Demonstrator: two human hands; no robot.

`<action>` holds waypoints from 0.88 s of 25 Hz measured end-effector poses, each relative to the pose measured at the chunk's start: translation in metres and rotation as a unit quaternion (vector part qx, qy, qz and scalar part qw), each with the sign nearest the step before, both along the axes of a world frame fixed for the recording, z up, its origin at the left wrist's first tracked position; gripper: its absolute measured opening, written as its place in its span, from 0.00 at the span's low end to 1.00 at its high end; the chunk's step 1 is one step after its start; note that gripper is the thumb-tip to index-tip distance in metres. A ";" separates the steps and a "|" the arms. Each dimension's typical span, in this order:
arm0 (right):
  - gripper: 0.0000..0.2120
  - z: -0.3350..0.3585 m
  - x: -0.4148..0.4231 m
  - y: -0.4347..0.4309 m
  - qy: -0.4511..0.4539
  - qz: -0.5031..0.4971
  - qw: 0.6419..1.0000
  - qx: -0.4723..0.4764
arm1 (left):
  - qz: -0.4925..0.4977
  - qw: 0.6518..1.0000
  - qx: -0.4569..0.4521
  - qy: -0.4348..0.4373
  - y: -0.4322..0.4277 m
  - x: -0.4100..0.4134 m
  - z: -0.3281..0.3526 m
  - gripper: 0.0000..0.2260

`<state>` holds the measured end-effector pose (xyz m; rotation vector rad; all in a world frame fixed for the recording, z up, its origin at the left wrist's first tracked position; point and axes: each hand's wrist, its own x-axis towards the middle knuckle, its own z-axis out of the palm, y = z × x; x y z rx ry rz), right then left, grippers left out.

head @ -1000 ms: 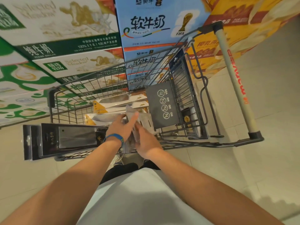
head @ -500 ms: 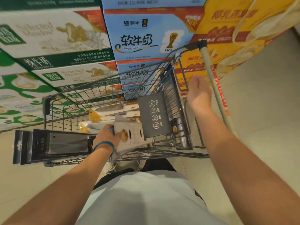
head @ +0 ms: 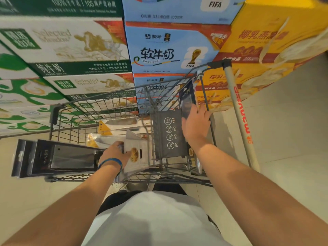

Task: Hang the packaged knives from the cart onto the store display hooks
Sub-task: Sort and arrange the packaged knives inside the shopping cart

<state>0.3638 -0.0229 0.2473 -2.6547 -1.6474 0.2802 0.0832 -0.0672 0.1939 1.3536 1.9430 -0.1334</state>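
Observation:
A grey wire shopping cart [head: 113, 103] stands in front of me. My left hand [head: 114, 153], with a blue wristband, grips a stack of packaged knives: long black boxes [head: 58, 158] sticking out to the left and a clear-and-white package [head: 137, 155] to the right. My right hand [head: 196, 124] holds a dark blue packaged knife [head: 188, 99] upright in the cart's child-seat section. More knife packages with yellow cards [head: 106, 127] lie in the basket. No display hooks are in view.
Stacked milk cartons, green-white [head: 71, 50], blue [head: 170, 50] and yellow [head: 266, 41], form a wall behind the cart. The cart handle [head: 239, 110] runs down the right side. A grey warning flap [head: 168, 134] covers the child seat. Pale tiled floor lies to the right.
My right hand left the packages held by my left hand, swung to the cart's handle end, and now grips a dark blue packaged knife there. The left hand kept its stack.

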 end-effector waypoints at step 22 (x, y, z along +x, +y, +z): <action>0.13 0.265 -0.114 0.025 0.262 -0.008 0.801 0.538 | -0.137 0.989 -0.002 -0.058 0.016 -0.023 0.018 0.13</action>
